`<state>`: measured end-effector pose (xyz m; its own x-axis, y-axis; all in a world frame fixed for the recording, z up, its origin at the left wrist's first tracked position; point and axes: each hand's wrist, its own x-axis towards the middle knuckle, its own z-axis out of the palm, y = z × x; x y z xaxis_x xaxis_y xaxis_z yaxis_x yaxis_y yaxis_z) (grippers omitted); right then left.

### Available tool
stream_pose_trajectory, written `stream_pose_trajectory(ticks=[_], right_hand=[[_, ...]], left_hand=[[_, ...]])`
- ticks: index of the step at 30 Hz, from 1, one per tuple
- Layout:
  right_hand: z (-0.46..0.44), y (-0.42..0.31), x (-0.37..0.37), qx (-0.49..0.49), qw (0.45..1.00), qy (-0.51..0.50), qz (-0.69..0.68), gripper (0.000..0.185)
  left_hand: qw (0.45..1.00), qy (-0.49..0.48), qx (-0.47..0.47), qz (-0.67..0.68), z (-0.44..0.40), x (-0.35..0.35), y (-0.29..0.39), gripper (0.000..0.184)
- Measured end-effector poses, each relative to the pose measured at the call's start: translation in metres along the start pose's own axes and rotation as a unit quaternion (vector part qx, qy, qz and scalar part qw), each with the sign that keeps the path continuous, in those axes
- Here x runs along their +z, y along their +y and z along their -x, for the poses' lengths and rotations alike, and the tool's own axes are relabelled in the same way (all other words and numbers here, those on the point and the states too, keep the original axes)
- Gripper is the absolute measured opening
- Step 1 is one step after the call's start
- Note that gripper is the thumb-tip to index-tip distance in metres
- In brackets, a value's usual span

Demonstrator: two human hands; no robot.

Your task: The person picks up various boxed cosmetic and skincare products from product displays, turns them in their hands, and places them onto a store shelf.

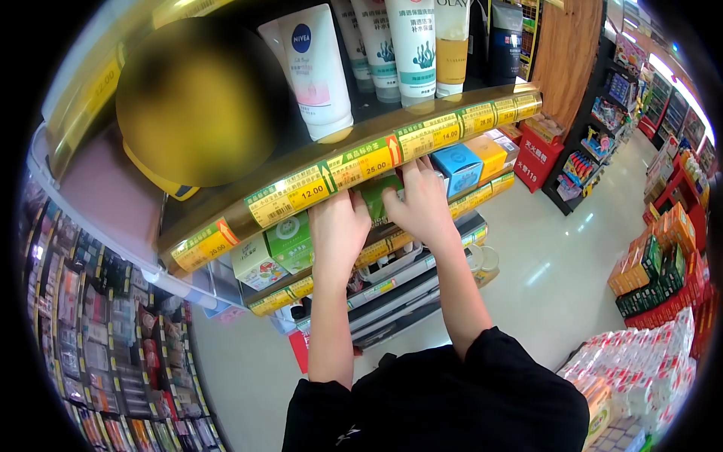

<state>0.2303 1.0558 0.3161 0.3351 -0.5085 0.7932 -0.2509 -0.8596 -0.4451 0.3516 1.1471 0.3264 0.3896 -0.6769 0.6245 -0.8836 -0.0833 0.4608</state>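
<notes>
Both arms reach in under the upper shelf's price strip (361,167). My left hand (339,224) is at green boxes (290,242) on the shelf below, its fingertips partly hidden by the strip. Beside it, my right hand (419,202) has its thumb bent toward a green box (380,197) between the hands; its other fingertips go out of sight under the strip. What either hand grips cannot be made out. A blue box (457,169) and an orange box (487,154) stand to the right of my right hand.
White tubes (312,71) and other tubes stand on the upper shelf. Lower shelves (395,305) lie beneath the hands. Red boxes (538,154) and a black rack (584,151) are at the right; stacked packs (640,361) sit lower right. Another goods rack (113,339) fills the left.
</notes>
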Motion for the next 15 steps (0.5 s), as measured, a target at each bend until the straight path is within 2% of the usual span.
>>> stream_pose_trajectory(ticks=[2,4,8,11,15], right_hand=[[-0.005,-0.001,-0.002,-0.017,1.000,0.006,0.010,0.037],[-0.009,-0.001,-0.004,0.022,1.000,-0.017,0.003,0.033],[-0.016,0.003,0.001,0.040,0.998,-0.039,-0.008,0.028],[-0.025,0.011,0.013,0.062,0.996,-0.065,-0.016,0.029],[-0.032,0.009,0.013,0.092,0.990,-0.093,-0.051,0.036]], left_hand=[[1.000,-0.009,0.005,-0.023,-0.003,-0.003,0.003,0.027],[0.999,-0.013,0.002,-0.044,-0.006,-0.008,0.008,0.027],[0.991,-0.063,-0.057,-0.106,-0.019,-0.004,0.003,0.029],[0.985,-0.094,-0.090,-0.117,-0.030,-0.002,0.003,0.030],[0.984,-0.112,-0.056,-0.125,-0.043,0.007,-0.019,0.030]])
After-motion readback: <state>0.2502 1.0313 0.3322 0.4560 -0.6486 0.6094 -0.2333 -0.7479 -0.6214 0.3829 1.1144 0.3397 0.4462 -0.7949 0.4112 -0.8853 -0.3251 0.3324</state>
